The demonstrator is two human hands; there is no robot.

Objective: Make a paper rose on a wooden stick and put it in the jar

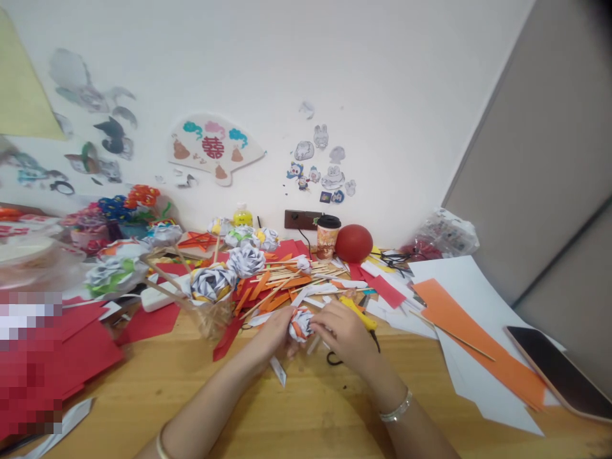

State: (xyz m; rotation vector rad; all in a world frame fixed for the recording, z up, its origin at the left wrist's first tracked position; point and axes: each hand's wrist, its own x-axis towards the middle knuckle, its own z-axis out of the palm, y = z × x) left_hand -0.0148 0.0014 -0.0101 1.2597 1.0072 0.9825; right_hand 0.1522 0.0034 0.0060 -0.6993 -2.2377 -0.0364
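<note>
Between my hands is a paper flower (301, 324) with white and orange folded petals. My left hand (278, 330) wraps round its left side and underside, fingers closed on it. From the right, my right hand (342, 331) pinches at the flower's petals with thumb and forefinger. A white paper strip (278, 371) pokes out below my left hand. Just behind my right hand lies a yellow glue gun (357, 311) with a black cord. Further back is a heap of wooden sticks (282, 274) mixed with orange and white paper scraps.
Several finished paper flowers stand in a plastic cup (213, 319) at left. Red paper sheets (90, 350) cover the left side. Behind are a lidded coffee cup (327, 239) and a red balloon (354, 243). To the right lie orange paper (473, 338) and a phone (564, 370).
</note>
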